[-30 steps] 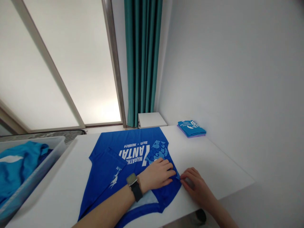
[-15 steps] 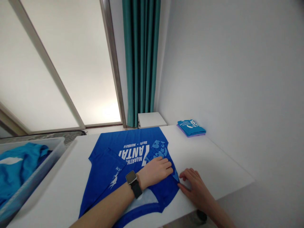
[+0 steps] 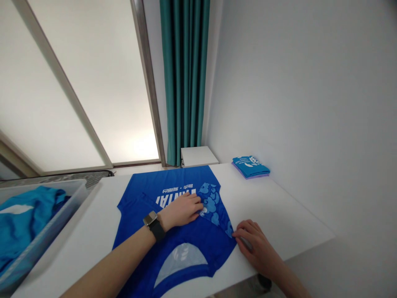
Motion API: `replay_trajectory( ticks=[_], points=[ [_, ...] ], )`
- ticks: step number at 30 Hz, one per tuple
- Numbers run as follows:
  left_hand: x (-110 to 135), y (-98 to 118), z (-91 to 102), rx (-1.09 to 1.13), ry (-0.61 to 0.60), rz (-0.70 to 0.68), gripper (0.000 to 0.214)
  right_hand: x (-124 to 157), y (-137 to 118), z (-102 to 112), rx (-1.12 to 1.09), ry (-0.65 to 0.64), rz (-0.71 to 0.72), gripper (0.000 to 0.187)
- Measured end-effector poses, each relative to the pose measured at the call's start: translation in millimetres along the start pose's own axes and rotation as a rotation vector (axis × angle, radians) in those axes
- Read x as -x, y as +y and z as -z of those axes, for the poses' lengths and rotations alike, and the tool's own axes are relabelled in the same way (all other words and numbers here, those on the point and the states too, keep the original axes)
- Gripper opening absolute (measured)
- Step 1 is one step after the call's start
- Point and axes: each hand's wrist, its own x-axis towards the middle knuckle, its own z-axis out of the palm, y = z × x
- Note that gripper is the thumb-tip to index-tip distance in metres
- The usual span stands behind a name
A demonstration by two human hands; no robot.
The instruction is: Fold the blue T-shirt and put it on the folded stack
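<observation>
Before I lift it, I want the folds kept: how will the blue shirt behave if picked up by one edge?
Probably floppy: the blue shirt lies flat with a folded side under the left hand, so it would likely sag and unfold. It looks thin and light. On the smooth white table it may bunch when pushed.

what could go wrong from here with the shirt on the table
1. The blue shirt lies with its collar end close to the near edge of the white table; a tug toward the person could drag it over the edge.
2. The left hand presses only the shirt's middle, and the right hand touches just the folded right edge, so the slanted fold between them may slip or crease unevenly.
</observation>
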Motion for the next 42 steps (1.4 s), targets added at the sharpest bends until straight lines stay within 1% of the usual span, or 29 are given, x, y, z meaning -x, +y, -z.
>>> replay_trajectory(
  ticks=[2, 5, 10, 16, 21, 23, 25, 26, 28, 30, 32, 34, 37, 39, 42],
  points=[
    [8, -10, 0.4, -0.001, -0.025, 0.018, 0.008, 0, 0, -1, 0.002, 0.009, 0.0, 0.019],
    [13, -16, -2.8, -0.015, -0.023, 0.022, 0.006, 0, 1, -2, 0.0, 0.014, -0.009, 0.018],
    [12, -14, -6.5, -0.057, -0.011, 0.006, 0.005, 1, 1, -2, 0.006, 0.008, -0.019, 0.016],
    [10, -12, -7.1, -0.109, 0.002, -0.012, 0.005, 2, 3, -3, 0.02, 0.026, 0.012, 0.021],
    [12, -14, -10.5, -0.143, 0.009, 0.013, 0.009, 1, 1, -1, 0.008, 0.021, 0.002, 0.018],
    [14, -16, -8.1, -0.131, 0.008, 0.014, 0.01, 1, -1, 3, -0.009, 0.001, -0.008, 0.018],
    [19, -20, -1.6, -0.09, 0.022, 0.035, 0.013, -1, -2, 8, -0.043, -0.034, -0.012, 0.017],
    [23, -24, 2.8, -0.065, 0.04, 0.065, 0.016, -4, -2, 10, -0.069, -0.045, -0.013, 0.017],
    [34, -33, 12.1, -0.01, 0.098, 0.169, 0.022, -13, 0, 13, -0.125, -0.018, -0.009, 0.02],
    [51, -43, 18.5, 0.036, 0.155, 0.301, 0.027, -30, 2, 11, -0.151, 0.051, 0.015, 0.024],
    [73, -53, 19.3, 0.066, 0.182, 0.411, 0.03, -52, 4, 4, -0.124, 0.082, 0.053, 0.029],
    [97, -58, 14.3, 0.082, 0.193, 0.49, 0.035, -75, 5, -6, -0.067, 0.027, 0.09, 0.035],
    [128, -55, -1.2, 0.09, 0.177, 0.585, 0.044, -103, 2, -25, 0.042, -0.064, 0.116, 0.042],
    [144, -49, -13.7, 0.084, 0.155, 0.63, 0.051, -112, -2, -36, 0.103, -0.134, 0.124, 0.045],
    [156, -38, -30.4, 0.028, 0.128, 0.695, 0.058, -114, -8, -49, 0.145, -0.25, 0.136, 0.051]
  ],
)
